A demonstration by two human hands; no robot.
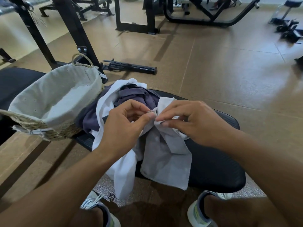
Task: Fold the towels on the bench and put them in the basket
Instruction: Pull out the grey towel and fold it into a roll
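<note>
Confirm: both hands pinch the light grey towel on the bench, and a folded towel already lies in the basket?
Not quite. The head view shows the basket holding only its liner. Both the left hand and right hand do pinch the light grey towel over the bench.

Three towels (165,159), one basket (54,102)

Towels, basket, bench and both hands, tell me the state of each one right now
light grey towel: unfolded, pinched at its top edge by both hands, hanging over the bench edge
white towel: unfolded, draped off the bench
dark purple towel: crumpled in a heap
basket: upright on the bench, no towels visible inside
bench: holds towels and basket
left hand: pinching
right hand: pinching
</note>
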